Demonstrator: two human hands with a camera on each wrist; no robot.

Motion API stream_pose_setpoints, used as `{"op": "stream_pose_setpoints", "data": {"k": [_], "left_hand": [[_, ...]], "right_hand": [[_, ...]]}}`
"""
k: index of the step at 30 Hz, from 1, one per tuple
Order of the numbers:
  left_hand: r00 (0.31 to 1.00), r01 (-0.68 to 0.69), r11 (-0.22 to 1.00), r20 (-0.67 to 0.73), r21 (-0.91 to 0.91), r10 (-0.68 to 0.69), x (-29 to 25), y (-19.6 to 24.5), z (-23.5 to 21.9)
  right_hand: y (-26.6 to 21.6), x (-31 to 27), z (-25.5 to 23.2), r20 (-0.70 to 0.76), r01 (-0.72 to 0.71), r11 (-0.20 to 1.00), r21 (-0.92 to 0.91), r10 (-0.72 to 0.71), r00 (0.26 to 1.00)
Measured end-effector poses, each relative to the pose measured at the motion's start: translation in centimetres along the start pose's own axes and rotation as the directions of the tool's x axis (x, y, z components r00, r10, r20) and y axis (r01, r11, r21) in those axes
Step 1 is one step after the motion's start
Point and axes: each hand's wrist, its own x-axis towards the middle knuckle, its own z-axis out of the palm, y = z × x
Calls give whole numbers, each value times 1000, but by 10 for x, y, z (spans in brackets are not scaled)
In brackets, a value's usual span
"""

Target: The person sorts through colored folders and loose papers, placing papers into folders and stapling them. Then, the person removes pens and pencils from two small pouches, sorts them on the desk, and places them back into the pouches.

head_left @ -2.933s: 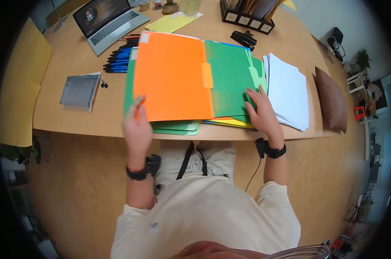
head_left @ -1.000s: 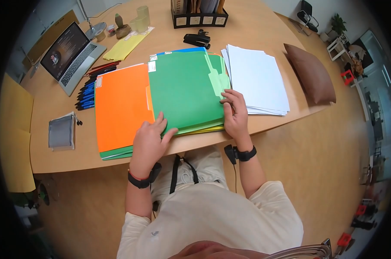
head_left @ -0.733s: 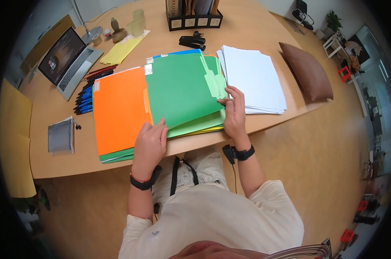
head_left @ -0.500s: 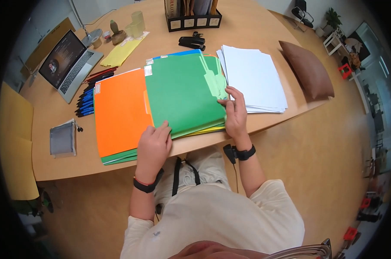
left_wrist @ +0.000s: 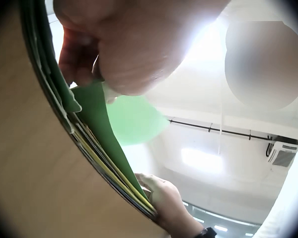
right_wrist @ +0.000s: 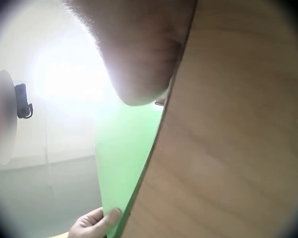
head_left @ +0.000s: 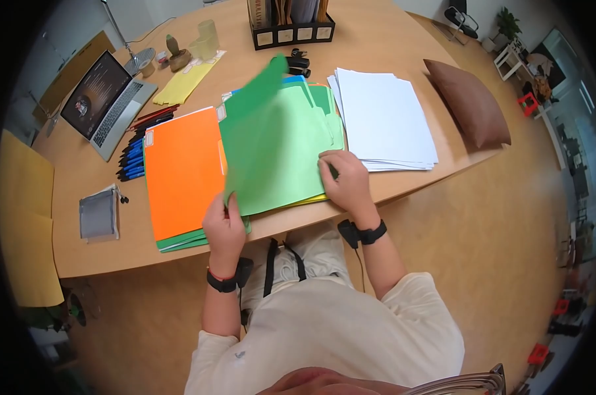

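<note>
A green file folder is partly lifted and bent over the stack, its pale green side showing and its darker flap blurred. My left hand pinches its front left corner; in the right wrist view that thumb lies on the pale green side. On the right, my right hand has curled fingers gripping the folder's front right edge. Beneath it, yellow and other folders stick out at the front, seen edge-on in the left wrist view. An orange folder lies to the left, over more green folders.
White paper sheets lie right of the stack, then a brown cushion. Blue pens, a mesh pouch and a laptop are at the left. Behind stand a stapler and a black file organiser.
Earlier the orange folder was swung left and laid down. The green folder, flat half a second ago, is now lifted and bending. The left hand has closed on its corner; the right fingers have curled.
</note>
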Motion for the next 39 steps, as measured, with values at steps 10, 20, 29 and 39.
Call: {"op": "stream_pose_setpoints", "data": {"k": [10,20,29,39], "left_hand": [[840,540,816,80,-206,-536,2,-6,-1],[921,390,907,55,-157,-386,-11,-34,0],[978,207,972,6,-109,-207,-12,-28,0],[989,148,980,18,-130,-147,-13,-29,-1]], "right_hand": [[7,-3,-6,2,-50,998,36,50,999],[63,-13,-22,0,-250,877,-410,274,962],[62,-8,-27,34,-290,882,-372,325,945],[56,-16,-30,71,-253,890,-379,301,951]]}}
